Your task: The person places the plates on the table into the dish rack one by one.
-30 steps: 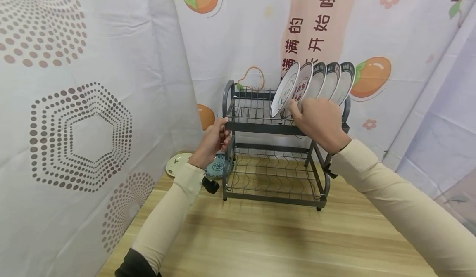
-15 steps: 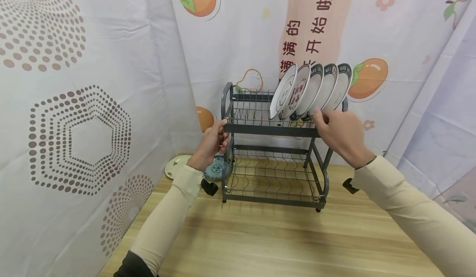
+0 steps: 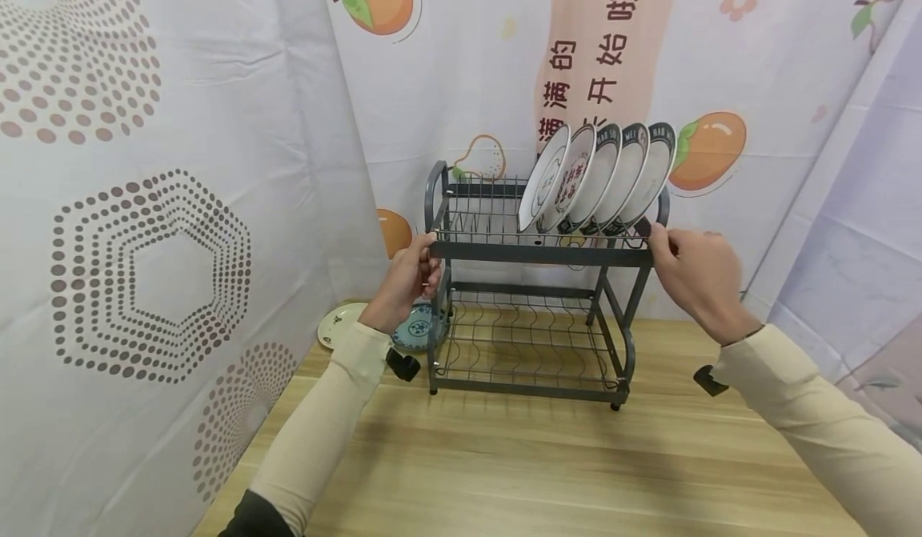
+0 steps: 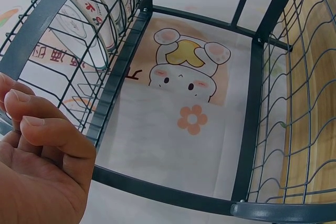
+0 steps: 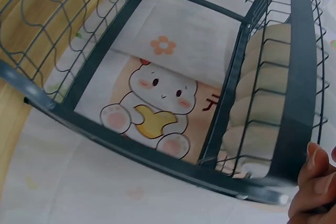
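A dark grey two-tier dish rack (image 3: 540,252) stands on the wooden table. Several white plates (image 3: 625,173) lean upright in the right part of its upper tier; some have dark lettered rims and one shows red characters. At the upper tier's front left corner, my left hand (image 3: 405,282) pinches the rack, thumb on top and fingers curled beneath. My right hand (image 3: 697,277) holds the front right corner of the same tier. In the right wrist view, the fingertips of that hand (image 5: 316,187) lie at the wide front bar (image 5: 298,93), with plate undersides (image 5: 262,87) behind the wires.
The lower wire tier (image 3: 526,337) holds no dishes. A pale green plate (image 3: 335,327) and a blue patterned plate (image 3: 413,329) lie on the table behind the left arm. Patterned cloth (image 3: 446,65) hangs behind the rack, and dotted cloth (image 3: 180,281) at the left.
My right hand has moved right, from the front of the plates along the front bar to the rack's right corner. My left hand stays at the left corner, and the plates keep their places.
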The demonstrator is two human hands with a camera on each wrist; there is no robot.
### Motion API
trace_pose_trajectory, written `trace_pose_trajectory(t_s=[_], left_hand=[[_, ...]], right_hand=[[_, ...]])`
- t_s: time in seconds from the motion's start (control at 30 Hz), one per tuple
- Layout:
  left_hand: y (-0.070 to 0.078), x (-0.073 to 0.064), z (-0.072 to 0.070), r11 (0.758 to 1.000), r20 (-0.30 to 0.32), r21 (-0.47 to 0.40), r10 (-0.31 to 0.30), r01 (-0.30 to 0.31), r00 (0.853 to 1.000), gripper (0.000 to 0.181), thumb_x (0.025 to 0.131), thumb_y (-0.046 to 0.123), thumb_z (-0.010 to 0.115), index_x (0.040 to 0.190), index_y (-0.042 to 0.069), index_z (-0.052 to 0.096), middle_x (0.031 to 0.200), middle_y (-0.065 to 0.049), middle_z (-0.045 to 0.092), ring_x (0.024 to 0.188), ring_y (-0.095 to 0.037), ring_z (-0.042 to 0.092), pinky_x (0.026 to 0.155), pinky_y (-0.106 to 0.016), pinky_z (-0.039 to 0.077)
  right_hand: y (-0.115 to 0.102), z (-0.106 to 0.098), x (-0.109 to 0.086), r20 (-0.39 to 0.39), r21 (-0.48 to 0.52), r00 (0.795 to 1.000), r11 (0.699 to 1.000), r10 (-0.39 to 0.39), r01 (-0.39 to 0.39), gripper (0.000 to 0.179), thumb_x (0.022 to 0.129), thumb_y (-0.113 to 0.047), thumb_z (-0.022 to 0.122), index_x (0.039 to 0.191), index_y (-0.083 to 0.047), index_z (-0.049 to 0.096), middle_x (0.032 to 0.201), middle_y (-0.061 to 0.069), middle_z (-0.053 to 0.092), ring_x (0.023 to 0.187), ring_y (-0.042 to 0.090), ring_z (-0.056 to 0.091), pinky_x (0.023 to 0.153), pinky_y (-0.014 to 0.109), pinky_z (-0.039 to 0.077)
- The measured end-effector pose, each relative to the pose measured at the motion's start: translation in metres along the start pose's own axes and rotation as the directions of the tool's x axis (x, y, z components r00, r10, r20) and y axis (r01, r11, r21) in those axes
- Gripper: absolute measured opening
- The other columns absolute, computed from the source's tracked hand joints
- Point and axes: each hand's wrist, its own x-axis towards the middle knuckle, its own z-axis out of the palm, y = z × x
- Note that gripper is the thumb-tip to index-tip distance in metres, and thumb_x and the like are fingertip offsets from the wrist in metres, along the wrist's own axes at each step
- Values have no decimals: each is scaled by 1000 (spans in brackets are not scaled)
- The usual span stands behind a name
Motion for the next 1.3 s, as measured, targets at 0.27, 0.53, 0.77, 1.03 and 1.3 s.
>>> trace_pose_trajectory(t_s=[0.27, 0.53, 0.77, 1.03, 1.3], left_hand=[[-3, 5, -4, 1000, 8, 16, -16, 16, 1000, 50, 101, 48, 42, 71, 8, 45, 54, 1, 48, 45, -15, 38, 46, -28, 33], [-5, 5, -3, 1000, -4, -5, -9, 9, 1000, 51, 97, 54, 48, 70, 11, 46, 53, 2, 48, 44, -14, 38, 45, -28, 32], [-8, 6, -3, 1000, -23, 0, 1, -1, 1000, 54, 93, 59, 52, 68, 11, 46, 52, 2, 48, 43, -13, 38, 45, -27, 32], [-13, 6, -10, 996, -45, 83, 32, -28, 998, 59, 92, 63, 51, 70, 9, 46, 52, 2, 48, 43, -11, 41, 43, -24, 37], [-28, 6, -35, 992, -43, 123, -11, 16, 999, 60, 94, 64, 46, 71, 9, 47, 53, 1, 51, 43, -15, 41, 44, -26, 39]], right_hand=[[20, 3, -9, 24, 23, 999, 999, 30, -30, 58, 101, -32, 40, 48, -12, 53, 49, 7, 52, 52, 28, 48, 47, 34, 27], [28, 2, -12, 261, 183, 938, 942, 229, -281, 66, 101, -53, 33, 69, -7, 68, 46, -3, 55, 44, 15, 45, 44, 34, 32], [27, 4, -9, 578, 543, 760, 555, 298, -630, 51, 100, -48, 40, 70, -12, 60, 49, -7, 54, 38, 4, 40, 35, 25, 31], [26, 6, -9, 672, 638, 701, 292, 241, -712, 41, 101, -38, 43, 71, -12, 55, 53, -6, 56, 38, 3, 44, 33, 21, 30], [27, 6, -11, 675, 656, 704, 254, 223, -710, 41, 101, -38, 43, 71, -12, 54, 52, -6, 54, 38, 3, 43, 33, 21, 30]])
